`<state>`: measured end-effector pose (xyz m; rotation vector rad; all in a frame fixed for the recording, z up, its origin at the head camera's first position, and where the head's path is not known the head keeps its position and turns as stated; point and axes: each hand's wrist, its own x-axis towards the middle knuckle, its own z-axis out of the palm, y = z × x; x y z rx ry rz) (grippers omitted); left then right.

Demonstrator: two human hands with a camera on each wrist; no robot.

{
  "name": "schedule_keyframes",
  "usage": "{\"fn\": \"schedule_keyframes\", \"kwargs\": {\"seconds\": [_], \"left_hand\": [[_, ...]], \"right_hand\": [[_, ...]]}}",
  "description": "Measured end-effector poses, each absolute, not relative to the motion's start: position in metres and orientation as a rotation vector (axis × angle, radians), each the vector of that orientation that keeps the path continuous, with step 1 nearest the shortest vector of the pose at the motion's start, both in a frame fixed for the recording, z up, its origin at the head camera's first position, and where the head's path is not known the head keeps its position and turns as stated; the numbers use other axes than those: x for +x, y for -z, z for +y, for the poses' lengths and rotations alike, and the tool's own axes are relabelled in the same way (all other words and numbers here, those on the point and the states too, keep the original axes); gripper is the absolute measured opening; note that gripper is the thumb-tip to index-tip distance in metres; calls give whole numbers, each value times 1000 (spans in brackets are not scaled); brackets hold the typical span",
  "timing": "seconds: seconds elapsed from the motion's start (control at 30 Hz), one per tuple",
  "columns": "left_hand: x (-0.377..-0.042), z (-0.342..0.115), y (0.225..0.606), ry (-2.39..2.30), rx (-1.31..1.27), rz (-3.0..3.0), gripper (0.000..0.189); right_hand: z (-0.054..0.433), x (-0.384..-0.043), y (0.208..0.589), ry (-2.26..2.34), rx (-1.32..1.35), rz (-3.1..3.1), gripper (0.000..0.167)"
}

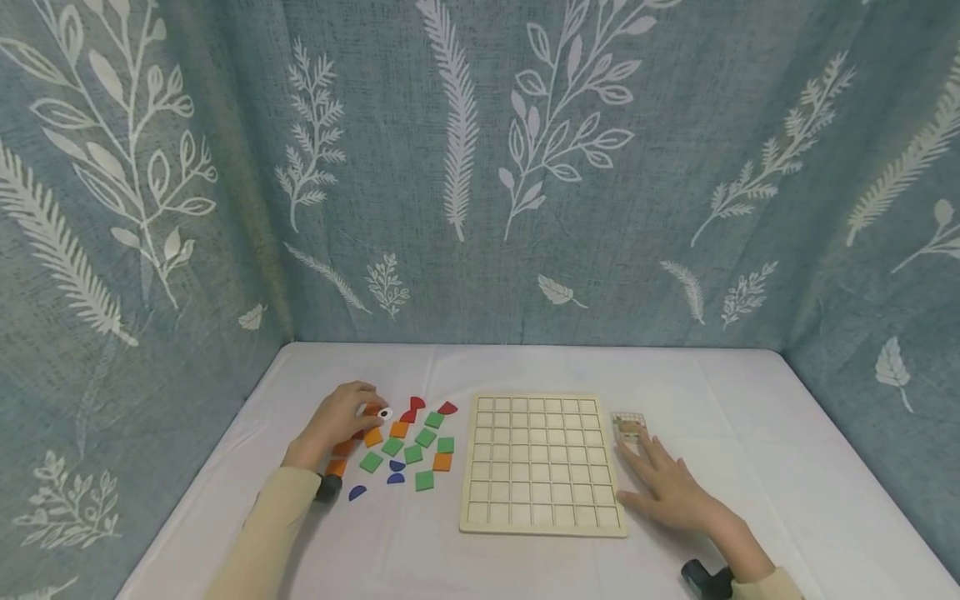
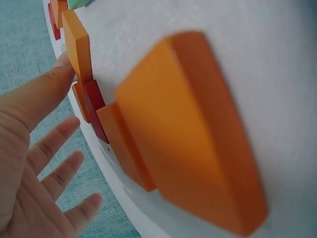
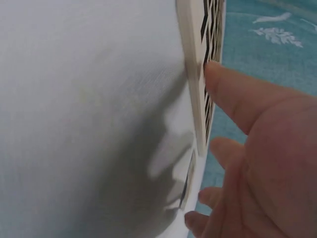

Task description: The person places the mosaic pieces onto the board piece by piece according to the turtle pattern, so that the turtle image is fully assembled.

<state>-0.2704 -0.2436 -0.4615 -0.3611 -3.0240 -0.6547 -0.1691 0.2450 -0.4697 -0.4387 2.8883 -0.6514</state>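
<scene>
My left hand (image 1: 341, 421) reaches over the far left of the loose pieces. Its thumb and a finger pinch a small white disc with a black centre (image 1: 386, 413). In the left wrist view the other fingers spread loosely, and the thumb shows behind an orange square (image 2: 78, 45). On the right, my right hand (image 1: 667, 492) is spread palm down, its thumb at the right edge of the wooden grid board (image 1: 543, 533). Its fingertips rest at the near end of a small picture card (image 1: 627, 422).
Several green squares (image 1: 424, 481), more orange squares, red quarter-round pieces (image 1: 447, 408) and blue half-rounds (image 1: 357, 492) lie left of the board. A white cloth (image 1: 405, 558) covers the table. A patterned blue-green curtain (image 1: 495, 292) hangs behind.
</scene>
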Motion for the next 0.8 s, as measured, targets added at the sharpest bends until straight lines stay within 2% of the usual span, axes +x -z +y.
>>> {"fn": "schedule_keyframes", "kwargs": {"seconds": [0.8], "left_hand": [[-265, -222, 450, 646, -481, -2929, 24]], "right_hand": [[243, -168, 459, 656, -448, 2683, 73]]}}
